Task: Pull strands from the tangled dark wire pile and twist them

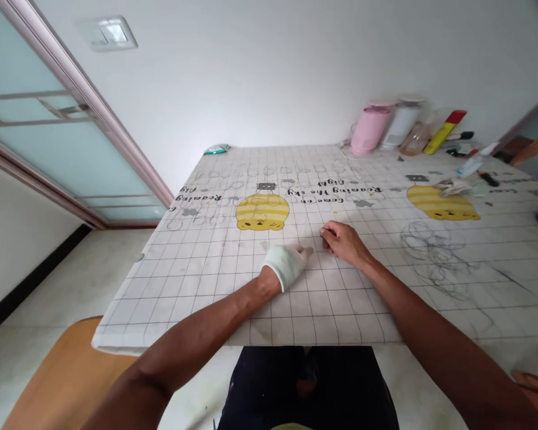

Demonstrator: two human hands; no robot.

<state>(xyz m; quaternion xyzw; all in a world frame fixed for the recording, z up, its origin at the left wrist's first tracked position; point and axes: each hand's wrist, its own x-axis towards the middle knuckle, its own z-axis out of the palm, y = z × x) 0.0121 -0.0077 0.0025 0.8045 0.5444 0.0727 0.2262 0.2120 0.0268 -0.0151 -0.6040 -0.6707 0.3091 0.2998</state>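
My left hand [289, 264], in a pale green glove, rests low over the checked tablecloth [197, 298] near the middle of the table. Its fingers are pressed together at the tips; what they hold, if anything, is too small to make out. Just to its right is my right hand [341, 240], bare, with the thumb and curled fingers pinched together. Nothing nameable shows between them. A narrow gap separates the two hands. Right of my right hand lies a loose tangle of thin dark thread or wire [434, 254].
Along the wall stand a pink cylinder [370, 128], a white cylinder [400, 125] and a yellow-and-red box [445, 131]. A crumpled cloth [459, 186] lies at the right. A green packet [217, 149] is at the back left. An orange chair [67, 370] stands at the lower left.
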